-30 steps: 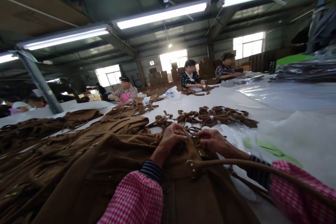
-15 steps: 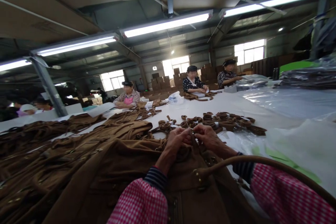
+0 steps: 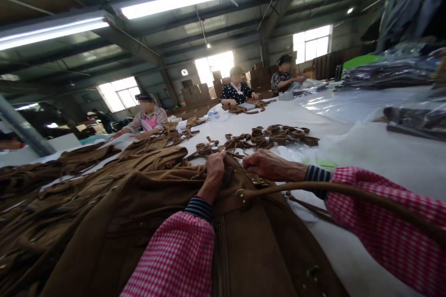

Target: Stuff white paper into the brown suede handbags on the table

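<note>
A brown handbag [image 3: 258,246] with gold-coloured metal fittings lies in front of me, its long rounded handle [image 3: 331,189] arching to the right past my right forearm. My left hand [image 3: 215,167] pinches the far end of the bag's top edge. My right hand [image 3: 270,165] is curled closed a little to the right, beside the bag's opening; what its fingers hold is hidden. Just beyond both hands lie several coiled brown straps [image 3: 278,135] with white wraps.
More brown bags [image 3: 114,190] are heaped to my left. Clear plastic sheeting [image 3: 390,134] covers the white table on the right, near plastic-wrapped stacks [image 3: 379,72]. Across the table sit co-workers: one person [image 3: 148,118] at left, another person [image 3: 237,93] farther right.
My hands were close together at the far end of the bag; now they are apart, the right one farther right. The view has tilted down and turned right.
</note>
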A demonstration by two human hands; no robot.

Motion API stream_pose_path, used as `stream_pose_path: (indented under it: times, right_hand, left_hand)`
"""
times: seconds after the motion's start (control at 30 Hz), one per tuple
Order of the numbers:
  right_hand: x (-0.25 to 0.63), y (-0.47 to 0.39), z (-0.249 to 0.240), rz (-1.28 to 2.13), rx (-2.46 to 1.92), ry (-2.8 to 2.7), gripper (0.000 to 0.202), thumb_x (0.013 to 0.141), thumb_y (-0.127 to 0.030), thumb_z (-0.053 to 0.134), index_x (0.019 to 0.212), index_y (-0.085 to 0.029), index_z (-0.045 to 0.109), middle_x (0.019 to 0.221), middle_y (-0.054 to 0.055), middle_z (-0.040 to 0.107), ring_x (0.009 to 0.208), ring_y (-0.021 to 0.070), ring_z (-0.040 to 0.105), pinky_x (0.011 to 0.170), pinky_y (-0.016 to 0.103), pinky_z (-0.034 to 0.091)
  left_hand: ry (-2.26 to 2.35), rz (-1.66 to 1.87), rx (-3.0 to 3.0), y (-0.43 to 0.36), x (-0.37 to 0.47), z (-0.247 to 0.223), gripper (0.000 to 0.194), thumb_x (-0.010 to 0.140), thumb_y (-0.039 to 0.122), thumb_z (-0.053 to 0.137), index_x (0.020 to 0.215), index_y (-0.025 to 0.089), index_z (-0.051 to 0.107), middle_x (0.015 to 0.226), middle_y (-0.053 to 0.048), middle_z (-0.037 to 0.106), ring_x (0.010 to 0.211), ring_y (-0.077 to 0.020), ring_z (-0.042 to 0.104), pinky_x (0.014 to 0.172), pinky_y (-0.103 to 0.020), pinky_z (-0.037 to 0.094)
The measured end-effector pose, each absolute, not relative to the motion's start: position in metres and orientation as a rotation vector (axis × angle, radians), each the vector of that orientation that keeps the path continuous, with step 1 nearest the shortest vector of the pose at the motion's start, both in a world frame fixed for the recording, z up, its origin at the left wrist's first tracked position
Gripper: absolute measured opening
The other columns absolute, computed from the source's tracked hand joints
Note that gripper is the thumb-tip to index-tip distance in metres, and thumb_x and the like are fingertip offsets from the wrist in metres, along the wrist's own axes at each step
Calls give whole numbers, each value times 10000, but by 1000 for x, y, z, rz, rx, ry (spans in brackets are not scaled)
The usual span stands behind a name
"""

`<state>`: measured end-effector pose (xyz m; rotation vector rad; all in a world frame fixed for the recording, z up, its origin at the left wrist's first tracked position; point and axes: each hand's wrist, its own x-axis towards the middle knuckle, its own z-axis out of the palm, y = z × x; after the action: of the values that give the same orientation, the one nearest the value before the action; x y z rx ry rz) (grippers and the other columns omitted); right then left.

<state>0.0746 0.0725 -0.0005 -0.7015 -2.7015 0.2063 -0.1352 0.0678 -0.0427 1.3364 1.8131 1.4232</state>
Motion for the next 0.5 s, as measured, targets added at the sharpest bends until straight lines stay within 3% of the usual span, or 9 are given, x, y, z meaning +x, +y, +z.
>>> stream_pose_path:
  times: [0.13, 0.3, 0.5]
  right_hand:
    - [85, 58, 3, 154, -798, -2710, 155, 907, -181, 570, 859, -167, 717, 758, 61, 707, 674, 154, 582, 601, 262, 281]
    - [68, 73, 0, 42, -915, -2654, 179, 926, -256, 586, 868, -173, 733, 805, 84, 738, 724, 188, 630, 593, 278, 266]
    - [61, 92, 1, -3, -835, -2629, 235, 979, -172, 501, 1013, -181, 733, 900, 74, 757, 786, 176, 652, 617, 266, 284]
  left_hand:
    - [1881, 1324, 1322, 71, -132, -49, 348, 983, 416, 593, 777, 135, 602, 689, 29, 563, 581, -96, 515, 562, -228, 450]
    - [1911, 1131, 1297, 81, -128, -49, 303, 1006, 414, 590, 1079, 126, 647, 948, -36, 671, 762, -135, 649, 682, -290, 578]
    - [1969, 985, 1331, 111, -123, -30, 344, 990, 399, 616, 1216, 139, 628, 1161, -86, 666, 980, -207, 674, 844, -396, 598]
